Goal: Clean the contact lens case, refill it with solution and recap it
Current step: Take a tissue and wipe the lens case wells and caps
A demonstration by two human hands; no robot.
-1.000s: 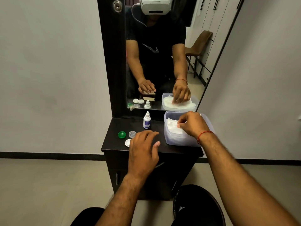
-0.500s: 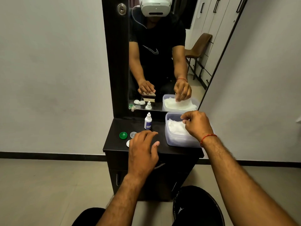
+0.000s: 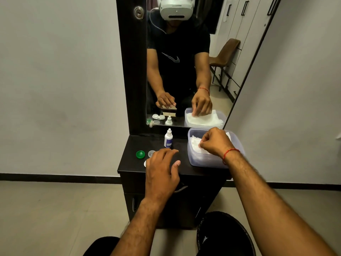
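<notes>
My left hand (image 3: pixel 162 167) lies flat, fingers apart, on the black dresser top (image 3: pixel 129 159) and covers most of the contact lens case. A white edge (image 3: pixel 145 164) and a clear round piece (image 3: pixel 151 153) show beside it, but I cannot tell which is case and which is cap. A green cap (image 3: pixel 140 154) lies loose further left. The small white solution bottle (image 3: pixel 168 138) stands upright behind my fingers. My right hand (image 3: pixel 215 142) is inside the clear plastic tub (image 3: pixel 204 161), pinching a white tissue (image 3: pixel 196 145).
A tall mirror (image 3: pixel 177 71) in a black frame stands at the back of the narrow dresser and reflects me and the objects. The dresser edges drop to the tiled floor on both sides. A dark bin (image 3: pixel 221 233) sits on the floor below right.
My right hand has shifted a little inside the tub and has closed on a tissue. The left hand stays pressed on the dresser top.
</notes>
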